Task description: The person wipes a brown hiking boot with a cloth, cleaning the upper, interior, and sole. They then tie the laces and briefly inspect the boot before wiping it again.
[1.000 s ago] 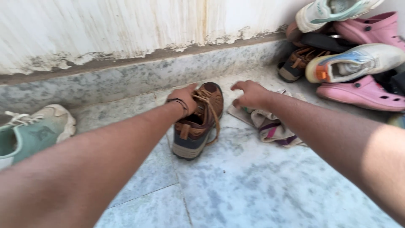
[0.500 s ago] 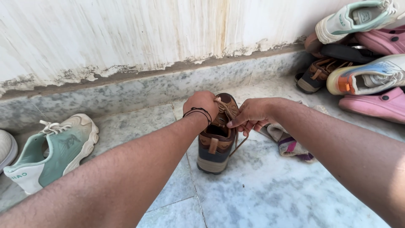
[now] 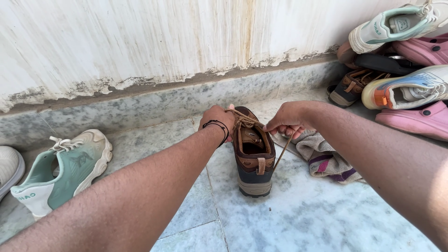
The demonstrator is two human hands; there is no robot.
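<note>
A brown lace-up shoe (image 3: 254, 158) with a dark sole stands on the marble floor, heel toward me. My left hand (image 3: 217, 119), with a black band at the wrist, grips the left lace end at the top of the shoe. My right hand (image 3: 287, 121) pinches the right lace end (image 3: 282, 151), which hangs down beside the shoe. The laces are pulled apart over the tongue.
A striped cloth (image 3: 326, 161) lies just right of the shoe. A green and white sneaker (image 3: 63, 170) sits at the left beside another white shoe (image 3: 7, 168). A pile of pink clogs (image 3: 413, 119), sneakers and sandals fills the right corner. A stained wall (image 3: 163, 42) with a marble skirting runs behind.
Both hands closed on the laces and pulled them outward. The right hand came in from above the cloth. The shoe turned so that its heel faces me.
</note>
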